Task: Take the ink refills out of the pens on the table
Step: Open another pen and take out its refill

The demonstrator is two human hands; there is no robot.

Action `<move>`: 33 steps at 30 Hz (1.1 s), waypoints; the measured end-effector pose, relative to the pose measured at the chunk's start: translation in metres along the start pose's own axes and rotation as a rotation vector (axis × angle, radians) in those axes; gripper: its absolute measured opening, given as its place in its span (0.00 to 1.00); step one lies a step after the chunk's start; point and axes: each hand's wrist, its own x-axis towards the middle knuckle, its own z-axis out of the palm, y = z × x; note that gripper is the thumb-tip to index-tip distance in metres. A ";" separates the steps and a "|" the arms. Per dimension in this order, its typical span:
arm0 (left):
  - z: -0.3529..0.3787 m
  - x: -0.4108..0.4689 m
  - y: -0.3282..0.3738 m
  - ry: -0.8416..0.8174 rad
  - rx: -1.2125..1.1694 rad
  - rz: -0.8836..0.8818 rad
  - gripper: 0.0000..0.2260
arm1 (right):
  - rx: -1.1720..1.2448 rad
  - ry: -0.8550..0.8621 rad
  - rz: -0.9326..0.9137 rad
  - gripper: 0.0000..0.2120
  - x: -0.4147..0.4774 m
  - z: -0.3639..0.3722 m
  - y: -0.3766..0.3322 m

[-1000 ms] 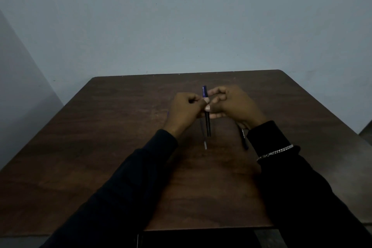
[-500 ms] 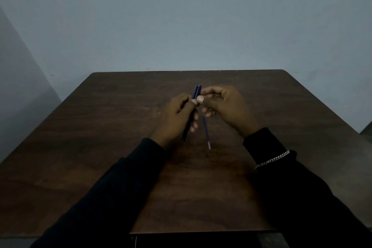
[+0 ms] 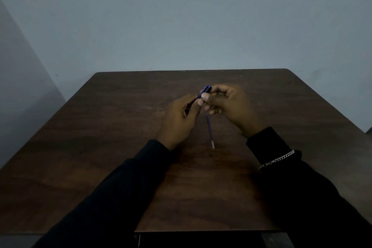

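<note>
A blue pen (image 3: 205, 91) is held over the middle of the dark wooden table (image 3: 100, 137), its far end sticking up between both hands. My left hand (image 3: 181, 119) grips the pen's lower barrel, most of which is hidden in the fist. My right hand (image 3: 231, 106) pinches the pen's upper end with thumb and fingers. A thin ink refill (image 3: 210, 131) with a pale tip lies on the table just below my right hand, pointing toward me.
A plain grey wall stands right behind the table's far edge. My dark sleeves cover the near part of the table, and a silver chain bracelet (image 3: 278, 159) sits on my right wrist.
The hands have pulled slightly apart and shifted. The pen has tilted from upright to leaning right. The dark pen seen by my right wrist a second ago is hidden now.
</note>
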 end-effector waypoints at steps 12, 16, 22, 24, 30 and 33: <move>0.003 -0.004 -0.002 0.007 -0.039 -0.064 0.13 | 0.052 0.058 -0.024 0.02 0.002 0.002 0.002; 0.007 -0.006 -0.006 -0.014 -0.072 -0.118 0.24 | 0.195 0.145 -0.037 0.03 0.004 -0.009 0.001; -0.002 -0.003 -0.014 0.051 -0.120 -0.174 0.20 | 0.031 0.308 0.072 0.04 0.012 -0.031 0.002; -0.004 -0.002 -0.015 0.064 -0.138 -0.174 0.18 | -0.247 0.326 0.103 0.06 0.013 -0.032 0.007; -0.004 -0.002 -0.009 0.045 -0.132 -0.135 0.34 | -0.951 0.080 0.319 0.08 0.013 -0.019 0.023; -0.005 -0.003 -0.007 0.030 -0.123 -0.141 0.35 | -0.906 0.010 0.491 0.08 0.017 -0.015 0.026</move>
